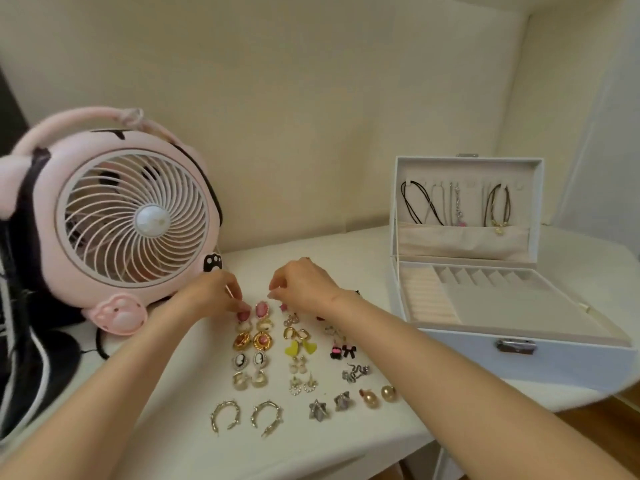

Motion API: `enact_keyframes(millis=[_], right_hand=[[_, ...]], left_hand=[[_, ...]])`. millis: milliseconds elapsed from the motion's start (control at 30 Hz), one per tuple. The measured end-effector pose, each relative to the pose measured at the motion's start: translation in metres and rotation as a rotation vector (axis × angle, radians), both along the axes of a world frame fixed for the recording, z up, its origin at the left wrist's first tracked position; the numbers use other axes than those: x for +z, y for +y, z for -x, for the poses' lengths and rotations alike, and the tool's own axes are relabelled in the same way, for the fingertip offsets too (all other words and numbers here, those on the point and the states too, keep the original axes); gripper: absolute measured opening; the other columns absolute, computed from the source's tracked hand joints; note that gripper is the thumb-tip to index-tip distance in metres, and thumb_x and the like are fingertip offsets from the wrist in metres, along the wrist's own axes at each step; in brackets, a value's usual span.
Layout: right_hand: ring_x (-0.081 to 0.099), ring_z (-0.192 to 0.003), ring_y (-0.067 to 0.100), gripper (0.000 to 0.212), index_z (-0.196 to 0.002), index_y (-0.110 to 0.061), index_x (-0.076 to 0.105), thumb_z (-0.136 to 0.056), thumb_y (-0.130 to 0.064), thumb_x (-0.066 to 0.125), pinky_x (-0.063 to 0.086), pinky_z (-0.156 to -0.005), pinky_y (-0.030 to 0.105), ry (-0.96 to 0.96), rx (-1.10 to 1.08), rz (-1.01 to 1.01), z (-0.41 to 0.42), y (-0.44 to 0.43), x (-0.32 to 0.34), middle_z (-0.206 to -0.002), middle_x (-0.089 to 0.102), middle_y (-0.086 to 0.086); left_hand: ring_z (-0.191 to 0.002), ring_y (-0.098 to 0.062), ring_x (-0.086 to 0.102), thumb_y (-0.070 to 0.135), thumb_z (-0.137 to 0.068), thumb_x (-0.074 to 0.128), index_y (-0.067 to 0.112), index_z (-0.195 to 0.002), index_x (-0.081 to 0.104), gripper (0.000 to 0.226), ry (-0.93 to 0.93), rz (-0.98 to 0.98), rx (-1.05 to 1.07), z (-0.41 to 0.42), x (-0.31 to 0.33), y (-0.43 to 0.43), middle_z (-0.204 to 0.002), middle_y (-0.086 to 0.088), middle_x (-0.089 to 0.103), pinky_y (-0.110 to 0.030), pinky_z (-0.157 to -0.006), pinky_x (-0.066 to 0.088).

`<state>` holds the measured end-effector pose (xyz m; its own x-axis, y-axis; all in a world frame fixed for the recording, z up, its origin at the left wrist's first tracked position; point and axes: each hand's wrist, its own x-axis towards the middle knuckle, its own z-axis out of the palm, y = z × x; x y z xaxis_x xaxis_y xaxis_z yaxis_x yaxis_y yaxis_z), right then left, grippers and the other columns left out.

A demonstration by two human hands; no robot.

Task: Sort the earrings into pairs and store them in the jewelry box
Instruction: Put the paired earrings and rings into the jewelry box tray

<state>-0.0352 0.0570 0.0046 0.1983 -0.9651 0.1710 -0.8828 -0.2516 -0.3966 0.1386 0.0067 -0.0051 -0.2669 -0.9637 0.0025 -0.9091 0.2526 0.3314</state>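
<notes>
Earrings (298,358) in gold, pearl, pink, yellow and silver lay two by two in three rough columns on the white tabletop (363,265), as far as my feed showed. At far left stood the round pink plush-trimmed desk fan (131,216), clear of the work. Just right of it, the left hand (216,292) had its fingers curled down onto a pink oval gold-rimmed earring (243,315) at the head of the first column, pinching it beside the matching pink oval stud (261,309). The right hand (304,282) hovered at the head of the middle column with fingers bent as for a pinch; I could not tell whether it held anything. Farther right, well apart from the rows, the white rectangular jewelry box (467,362) stood open, with cord and chain necklaces (450,202) hanging in its lid. Its beige ring rolls and compartments looked bare. I judged the pairing nearly finished and the storing not yet begun: the earrings I could see were all on the table, none in the box.
</notes>
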Motion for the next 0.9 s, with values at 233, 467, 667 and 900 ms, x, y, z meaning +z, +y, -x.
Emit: enact_keyframes(millis=[233,467,667,900], right_hand=[[0.052,-0.11,0.026,0.02,-0.103,-0.02,0.071,-0.086,-0.028,0.063,0.034,-0.086,0.035,0.126,-0.006,0.009,-0.031,-0.023,-0.015,-0.109,0.067,0.005],[0.064,-0.078,0.021,0.014,-0.086,-0.012,0.072,-0.075,-0.004,0.068,0.049,-0.067,0.029,-0.153,-0.034,0.01,-0.023,-0.014,-0.008,-0.077,0.066,0.002],[0.062,-0.064,0.013,0.013,-0.097,-0.006,0.07,-0.088,-0.011,0.063,0.056,-0.065,0.026,-0.364,-0.042,0.052,0.016,0.013,0.022,-0.078,0.068,0.008],[0.064,-0.062,0.017,0.011,-0.096,-0.002,0.067,-0.088,0.0,0.06,0.055,-0.058,0.02,-0.59,-0.178,-0.023,0.097,0.05,0.05,-0.082,0.069,0.013]], left_hand=[[-0.072,-0.007,0.05,0.03,-0.076,0.074,0.024,-0.075,0.058,0.017,0.019,-0.029,-0.026,0.003,-0.003,-0.003,-0.08,0.006,0.056,-0.019,-0.056,0.036],[-0.076,-0.017,0.056,0.016,-0.077,0.073,0.018,-0.071,0.055,0.02,0.182,-0.008,-0.042,0.005,-0.001,-0.001,-0.074,0.0,0.06,-0.026,-0.065,0.043],[-0.077,-0.02,0.065,0.019,-0.078,0.072,0.013,-0.08,0.057,0.016,0.522,0.24,-0.154,0.034,0.026,0.025,-0.077,-0.005,0.069,-0.037,-0.072,0.052],[-0.07,-0.014,0.069,0.013,-0.087,0.063,0.006,-0.091,0.054,0.012,0.681,0.081,-0.393,0.101,0.041,0.049,-0.08,-0.004,0.07,-0.023,-0.059,0.05]])
